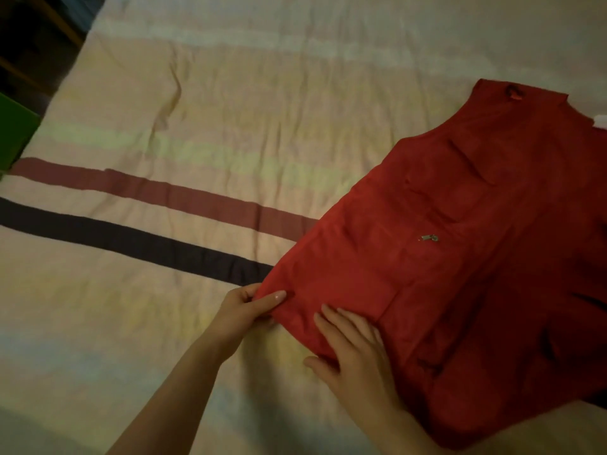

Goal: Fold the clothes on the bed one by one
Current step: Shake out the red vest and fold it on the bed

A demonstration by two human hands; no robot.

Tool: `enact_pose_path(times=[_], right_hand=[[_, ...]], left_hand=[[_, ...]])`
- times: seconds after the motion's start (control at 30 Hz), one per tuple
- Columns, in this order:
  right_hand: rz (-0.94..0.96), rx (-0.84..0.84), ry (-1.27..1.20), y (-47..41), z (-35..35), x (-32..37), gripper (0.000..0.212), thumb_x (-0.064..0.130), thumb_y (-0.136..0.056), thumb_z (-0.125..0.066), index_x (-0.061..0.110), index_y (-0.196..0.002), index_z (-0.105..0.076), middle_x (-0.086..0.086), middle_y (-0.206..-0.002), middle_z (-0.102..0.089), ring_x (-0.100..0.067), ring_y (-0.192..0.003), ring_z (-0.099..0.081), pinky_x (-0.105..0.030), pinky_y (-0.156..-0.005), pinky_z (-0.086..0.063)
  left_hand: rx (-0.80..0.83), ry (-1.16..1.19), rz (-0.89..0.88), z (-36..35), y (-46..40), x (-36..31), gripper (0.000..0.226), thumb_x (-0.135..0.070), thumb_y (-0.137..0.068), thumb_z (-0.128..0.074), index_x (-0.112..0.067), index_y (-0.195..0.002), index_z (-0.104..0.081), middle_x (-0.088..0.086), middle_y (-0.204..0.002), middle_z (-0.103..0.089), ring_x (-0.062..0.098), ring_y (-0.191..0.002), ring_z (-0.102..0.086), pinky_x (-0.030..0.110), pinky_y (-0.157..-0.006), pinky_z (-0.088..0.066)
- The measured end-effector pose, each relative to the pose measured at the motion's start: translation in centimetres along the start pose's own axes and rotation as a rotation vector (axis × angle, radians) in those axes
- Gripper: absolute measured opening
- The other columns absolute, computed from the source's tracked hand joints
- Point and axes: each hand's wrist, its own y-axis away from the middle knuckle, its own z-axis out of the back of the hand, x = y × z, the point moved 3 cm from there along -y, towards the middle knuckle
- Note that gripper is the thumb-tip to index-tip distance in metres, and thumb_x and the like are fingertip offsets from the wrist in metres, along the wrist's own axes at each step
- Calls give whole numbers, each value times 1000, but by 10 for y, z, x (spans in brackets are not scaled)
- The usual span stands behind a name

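A red sleeveless vest lies flat on the right side of the bed, its right edge cut off by the frame. The left hand pinches the vest's near left corner, thumb on top, its fingers hidden under the cloth. The right hand presses flat on the hem, fingers straight, grasping nothing. A small metal zipper pull shows mid-garment. Dim light blurs a green object at the bed's left edge.

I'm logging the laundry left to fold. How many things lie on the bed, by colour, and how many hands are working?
Red garments: 1, a sleeveless garment with a zip pull
Hands: 2, left hand pinching its corner, right hand flat on it
Total: 3
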Motion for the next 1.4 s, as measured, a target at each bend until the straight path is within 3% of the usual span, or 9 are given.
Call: enact_pose_path(times=[0.13,0.23,0.33,0.53,0.63,0.77,1.0,1.23,1.4], right_hand=[[-102,50,160,-1,-16,11,99,49,-47,-84,23,-134,-46,-6,-142,-47,-19,-127,-38,-36,-100,-29],[-120,16,252,-7,-18,14,104,44,-45,-88,20,-137,-44,-10,-142,-46,-21,-126,-36,-39,-101,-29],[-91,-73,310,-10,-17,16,93,38,-50,-87,19,-133,-49,-11,-136,-51,-22,-122,-40,-41,-99,-35],[-28,-258,81,-2,-7,26,68,8,-51,-85,22,-108,-51,-2,-92,-63,-23,-81,-60,-36,-63,-53],[-88,-295,-84,9,-2,29,36,19,-66,-71,29,-91,-48,5,-78,-63,-16,-74,-61,-27,-57,-47],[-111,-263,-126,22,-10,27,13,27,-64,-52,28,-77,-52,7,-68,-63,-14,-64,-61,-28,-53,-43],[-143,-131,-30,35,-37,29,29,29,-64,-47,20,-76,-71,5,-79,-72,-14,-73,-68,-24,-55,-53],[2,15,162,55,-50,21,46,28,-68,-48,15,-106,-71,-3,-119,-66,-18,-114,-58,-34,-100,-34],[35,50,342,67,-48,19,72,20,-58,-78,16,-127,-59,-5,-135,-55,-23,-124,-52,-44,-100,-34]], left_hand=[[-54,111,-42,0,8,2,44,-25,-64,-79,2,-97,-70,32,-100,-65,37,-90,-65,39,-85,-57],[-67,167,-35,1,13,-1,40,-25,-60,-81,1,-88,-70,24,-78,-66,32,-70,-61,33,-70,-59],[-80,174,-21,6,18,-4,29,-21,-60,-80,-4,-80,-68,8,-63,-62,12,-49,-54,20,-49,-48],[-73,161,-32,18,28,0,41,-24,-57,-81,-1,-89,-69,6,-65,-63,10,-50,-52,18,-47,-44],[-111,133,-80,27,33,10,50,-26,-56,-83,4,-93,-68,13,-69,-60,13,-54,-54,21,-52,-46],[-174,172,-83,32,35,26,29,-12,-68,-81,5,-87,-67,5,-55,-55,8,-46,-53,18,-47,-46],[-148,418,-20,19,47,63,44,-8,-72,-74,10,-110,-59,15,-83,-53,20,-64,-52,25,-60,-51],[-120,307,-138,1,56,71,47,9,-77,-68,-17,-113,-53,-5,-76,-72,15,-72,-70,29,-64,-59],[-253,257,-156,12,54,70,50,6,-68,-77,-9,-109,-54,17,-78,-65,23,-67,-67,30,-60,-58]])
